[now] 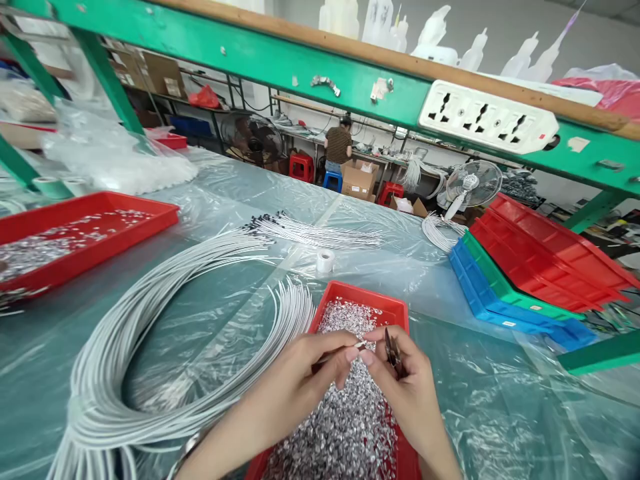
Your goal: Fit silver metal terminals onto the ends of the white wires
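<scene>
My left hand [305, 380] and my right hand [405, 387] meet above a red tray [395, 310] heaped with small silvery metal pieces [345, 420]. The fingertips of both hands pinch one tiny metal piece [361, 345] between them. My right hand also grips dark cable ends [393, 350] that stick up between its fingers. A large looped bundle of white cables [150, 333] lies on the plastic-covered table to the left of the tray, its ends fanned out near the tray's corner.
Another red tray [100, 230] of metal pieces sits at the left. Stacked blue, green and red trays [525, 280] lie at the right. A white tape roll [325, 260] and more cables [310, 230] lie beyond. A socket strip [487, 120] hangs on the green frame. A person [339, 143] works far behind.
</scene>
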`<state>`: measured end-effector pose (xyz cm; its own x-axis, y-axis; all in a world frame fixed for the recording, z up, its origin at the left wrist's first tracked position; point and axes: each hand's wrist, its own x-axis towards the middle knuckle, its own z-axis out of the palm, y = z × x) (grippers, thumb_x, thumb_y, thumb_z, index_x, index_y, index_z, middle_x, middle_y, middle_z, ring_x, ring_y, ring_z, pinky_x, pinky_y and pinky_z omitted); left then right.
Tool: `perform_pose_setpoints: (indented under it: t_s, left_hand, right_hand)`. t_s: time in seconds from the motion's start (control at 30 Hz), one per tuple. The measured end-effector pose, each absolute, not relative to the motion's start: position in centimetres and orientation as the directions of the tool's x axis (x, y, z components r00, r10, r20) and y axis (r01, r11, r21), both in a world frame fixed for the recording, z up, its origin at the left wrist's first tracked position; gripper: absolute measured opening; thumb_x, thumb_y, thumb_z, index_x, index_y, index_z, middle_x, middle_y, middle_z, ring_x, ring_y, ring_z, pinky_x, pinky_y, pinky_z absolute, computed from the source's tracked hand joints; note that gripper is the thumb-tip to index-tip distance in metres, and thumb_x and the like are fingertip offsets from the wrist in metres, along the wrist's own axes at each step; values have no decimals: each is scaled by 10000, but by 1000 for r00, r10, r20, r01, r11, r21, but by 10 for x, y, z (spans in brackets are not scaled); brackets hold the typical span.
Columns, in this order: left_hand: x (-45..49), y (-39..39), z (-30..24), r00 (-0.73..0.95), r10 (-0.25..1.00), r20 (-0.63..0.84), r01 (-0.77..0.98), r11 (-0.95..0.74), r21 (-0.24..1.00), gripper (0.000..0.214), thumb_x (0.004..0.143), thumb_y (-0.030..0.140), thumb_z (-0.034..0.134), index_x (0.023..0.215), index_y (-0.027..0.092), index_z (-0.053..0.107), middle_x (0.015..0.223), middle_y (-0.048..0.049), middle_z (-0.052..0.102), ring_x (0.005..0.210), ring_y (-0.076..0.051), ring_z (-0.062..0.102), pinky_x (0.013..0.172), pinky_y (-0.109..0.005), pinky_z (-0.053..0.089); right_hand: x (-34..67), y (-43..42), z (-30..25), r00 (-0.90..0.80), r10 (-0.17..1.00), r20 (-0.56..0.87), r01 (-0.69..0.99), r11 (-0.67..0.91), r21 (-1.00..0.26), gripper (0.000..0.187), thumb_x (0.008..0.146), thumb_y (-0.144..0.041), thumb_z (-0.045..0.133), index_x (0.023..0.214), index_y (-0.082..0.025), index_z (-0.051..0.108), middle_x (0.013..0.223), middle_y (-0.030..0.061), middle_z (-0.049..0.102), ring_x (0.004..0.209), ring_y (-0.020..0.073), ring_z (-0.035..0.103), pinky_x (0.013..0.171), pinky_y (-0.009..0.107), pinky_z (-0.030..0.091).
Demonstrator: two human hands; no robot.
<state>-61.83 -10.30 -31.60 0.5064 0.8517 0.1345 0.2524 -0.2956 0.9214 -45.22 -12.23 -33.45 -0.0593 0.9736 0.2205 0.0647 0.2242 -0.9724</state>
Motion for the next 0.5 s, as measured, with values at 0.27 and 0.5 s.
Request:
perform_pose_setpoints:
  t_s: [0.27,0.5]
  left_hand:
    - [-620,-103,-318,497,853,159,305,-343,888,312,941,306,424,791,157,653,641,10,603,535,-97,456,511,-213,352]
    - [-620,-107,-320,481,857,188,323,-372,870,286,945,327,435,837,196,666,628,15,610,536,-118,503,529,-226,398]
  right_hand:
    - [-446,-119,-335,-124,958,260,124,275,-953,60,855,-205,612,877,-242,654,571,-84,315,496,92,271,462,203,236]
    - [-446,-119,-335,-104,944,313,179,327,-928,79,847,-193,622,835,-252,674,559,-70,366,484,97,320,453,209,268]
